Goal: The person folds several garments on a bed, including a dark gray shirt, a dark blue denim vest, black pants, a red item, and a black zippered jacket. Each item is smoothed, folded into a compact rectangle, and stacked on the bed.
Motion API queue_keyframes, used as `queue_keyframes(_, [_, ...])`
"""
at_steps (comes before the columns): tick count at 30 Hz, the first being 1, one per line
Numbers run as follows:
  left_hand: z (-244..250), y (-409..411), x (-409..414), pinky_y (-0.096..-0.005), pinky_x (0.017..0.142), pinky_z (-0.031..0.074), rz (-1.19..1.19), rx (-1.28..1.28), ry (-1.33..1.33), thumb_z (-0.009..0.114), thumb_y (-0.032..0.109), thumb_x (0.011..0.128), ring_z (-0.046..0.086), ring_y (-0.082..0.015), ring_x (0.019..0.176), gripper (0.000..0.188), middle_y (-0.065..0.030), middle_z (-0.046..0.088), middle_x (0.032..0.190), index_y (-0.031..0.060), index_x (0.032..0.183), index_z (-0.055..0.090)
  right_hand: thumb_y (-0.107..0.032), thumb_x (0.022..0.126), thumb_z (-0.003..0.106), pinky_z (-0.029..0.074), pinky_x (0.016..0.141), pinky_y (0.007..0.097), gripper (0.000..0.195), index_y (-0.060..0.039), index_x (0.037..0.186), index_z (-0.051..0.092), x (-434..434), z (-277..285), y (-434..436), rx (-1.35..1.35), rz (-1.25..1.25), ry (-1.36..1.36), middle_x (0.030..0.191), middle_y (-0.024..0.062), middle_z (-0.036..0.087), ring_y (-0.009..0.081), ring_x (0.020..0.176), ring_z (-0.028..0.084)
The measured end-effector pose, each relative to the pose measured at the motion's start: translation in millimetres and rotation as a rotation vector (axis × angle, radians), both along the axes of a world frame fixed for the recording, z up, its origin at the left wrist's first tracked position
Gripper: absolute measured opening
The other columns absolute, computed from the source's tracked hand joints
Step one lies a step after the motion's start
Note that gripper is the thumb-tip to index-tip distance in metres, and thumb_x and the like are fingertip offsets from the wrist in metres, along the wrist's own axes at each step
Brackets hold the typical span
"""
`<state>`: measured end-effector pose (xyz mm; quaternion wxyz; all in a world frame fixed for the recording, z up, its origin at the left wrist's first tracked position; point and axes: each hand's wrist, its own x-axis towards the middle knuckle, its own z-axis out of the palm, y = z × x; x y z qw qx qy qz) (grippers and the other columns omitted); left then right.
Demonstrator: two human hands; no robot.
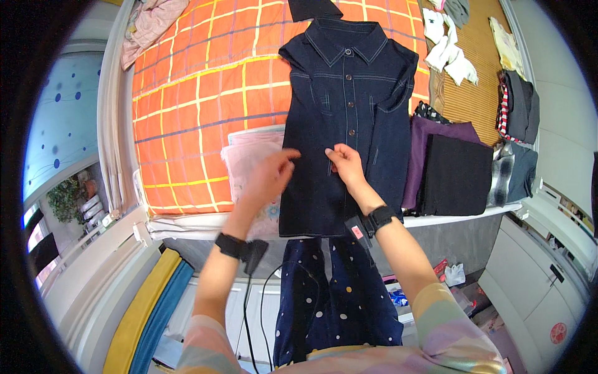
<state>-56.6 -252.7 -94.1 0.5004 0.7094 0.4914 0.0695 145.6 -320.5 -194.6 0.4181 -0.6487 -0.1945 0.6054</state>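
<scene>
A dark navy button-front jacket with pale stitching lies flat on the bed, its collar away from me and its hem by the near edge. My right hand is over the jacket's lower middle, thumb and fingertips close together; whether they pinch cloth I cannot tell. My left hand, blurred, is at the jacket's left edge, above folded pink cloth, with its fingers partly spread. Both wrists wear black straps with small devices. One jacket sleeve lies folded along the right front; the other sleeve is not clearly seen.
An orange checked quilt lies under the jacket. Folded black and purple clothes stand to the right, with grey ones beyond. White garments lie at the upper right. Black cables hang below my left wrist.
</scene>
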Motion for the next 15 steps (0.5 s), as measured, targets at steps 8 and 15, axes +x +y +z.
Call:
queue_keyframes(8, [-54.4, 162.9, 31.4, -0.0408, 0.077, 0.049, 0.023, 0.522, 0.14, 0.062, 0.02, 0.086, 0.061, -0.0313, 0.093, 0.045, -0.0164, 0.062, 0.099, 0.0063, 0.127, 0.049, -0.019, 0.078, 0.076, 0.035, 0.05, 0.024, 0.042, -0.0023, 0.108, 0.052, -6.2, 9.9, -13.6, 0.124, 0.091, -0.175, 0.062, -0.0033, 0.041, 0.0075, 0.056, 0.041])
queue_keyframes(15, [-101.5, 198.4, 84.0, -0.0423, 0.092, 0.046, 0.464, 0.077, 0.106, 0.078, 0.038, 0.07, 0.058, -0.0358, 0.11, 0.089, -0.0281, 0.056, 0.116, -0.004, 0.134, 0.032, -0.008, 0.073, 0.066, 0.048, 0.093, 0.039, 0.078, -0.0091, 0.143, 0.032, -53.3, 60.5, 0.8, 0.346, 0.482, -0.44, 0.133, 0.0206, 0.05, 0.0354, 0.117, 0.053])
